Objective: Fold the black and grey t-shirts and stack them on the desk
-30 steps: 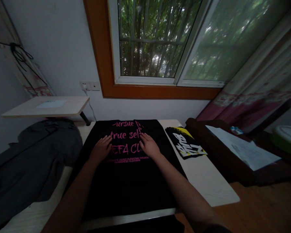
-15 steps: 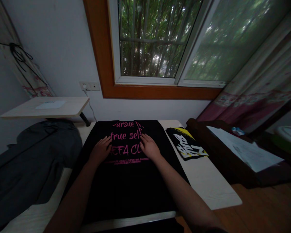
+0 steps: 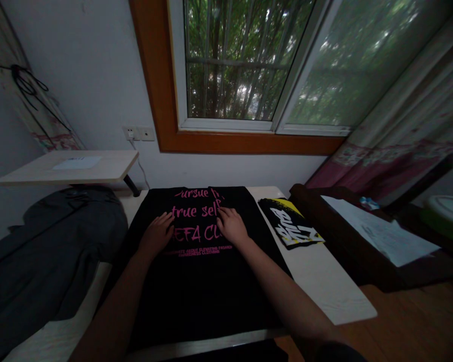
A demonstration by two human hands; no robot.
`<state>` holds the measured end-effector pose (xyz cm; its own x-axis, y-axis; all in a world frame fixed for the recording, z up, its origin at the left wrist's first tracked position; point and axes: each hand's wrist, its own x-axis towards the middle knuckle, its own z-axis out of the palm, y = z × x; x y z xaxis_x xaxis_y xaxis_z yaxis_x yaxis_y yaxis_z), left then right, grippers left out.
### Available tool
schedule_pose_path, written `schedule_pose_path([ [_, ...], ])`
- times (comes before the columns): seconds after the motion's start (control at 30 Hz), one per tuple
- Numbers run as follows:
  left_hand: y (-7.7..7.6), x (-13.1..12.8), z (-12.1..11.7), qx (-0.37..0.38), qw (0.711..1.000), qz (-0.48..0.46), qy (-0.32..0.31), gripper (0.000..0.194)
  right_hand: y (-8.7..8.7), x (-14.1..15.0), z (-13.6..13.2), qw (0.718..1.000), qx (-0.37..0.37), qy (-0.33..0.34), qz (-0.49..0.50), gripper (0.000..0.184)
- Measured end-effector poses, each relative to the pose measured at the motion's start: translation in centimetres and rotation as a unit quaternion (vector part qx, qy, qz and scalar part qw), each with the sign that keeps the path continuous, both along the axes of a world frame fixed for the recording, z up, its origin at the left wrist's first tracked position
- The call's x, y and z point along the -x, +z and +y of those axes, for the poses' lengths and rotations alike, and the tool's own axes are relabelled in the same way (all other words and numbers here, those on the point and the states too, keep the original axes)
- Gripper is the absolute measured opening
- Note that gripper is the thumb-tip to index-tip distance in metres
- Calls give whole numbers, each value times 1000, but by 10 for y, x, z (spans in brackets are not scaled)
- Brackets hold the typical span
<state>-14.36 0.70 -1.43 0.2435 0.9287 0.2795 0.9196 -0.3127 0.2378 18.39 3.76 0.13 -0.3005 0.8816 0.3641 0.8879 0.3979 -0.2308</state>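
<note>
A black T-shirt (image 3: 207, 296) with pink lettering lies spread flat on the pale table (image 3: 332, 291), its sides reaching down toward my forearms. My left hand (image 3: 157, 234) rests palm down on the left part of the print, fingers stretched out. On the right part of the lettering lies my right hand (image 3: 232, 226), also flat with its fingers extended. Neither hand grips the cloth. To the right of the shirt is a folded black garment (image 3: 290, 223) with white and yellow print.
A dark grey garment (image 3: 56, 251) is heaped at the left, below a small raised shelf (image 3: 68, 173) with a paper on it. Beyond the table's right side, white sheets (image 3: 377, 231) lie on a dark brown surface. The window (image 3: 249, 65) is behind the table.
My right hand has shifted very slightly to the left on the lettering. My left hand and the shirt look the same.
</note>
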Motion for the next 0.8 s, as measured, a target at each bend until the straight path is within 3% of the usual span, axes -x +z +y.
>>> schedule_pose_path([
  [0.37,-1,1,0,7,1000,-4,-1,46,7,34,71,998,38,-19,-48,43],
  [0.6,-2,4,1,9,1000,-3,-7,46,6,35,82,995,65,15,-72,49],
  [0.8,1,3,-2,5,1000,-6,-8,45,6,31,82,996,70,22,-58,41],
])
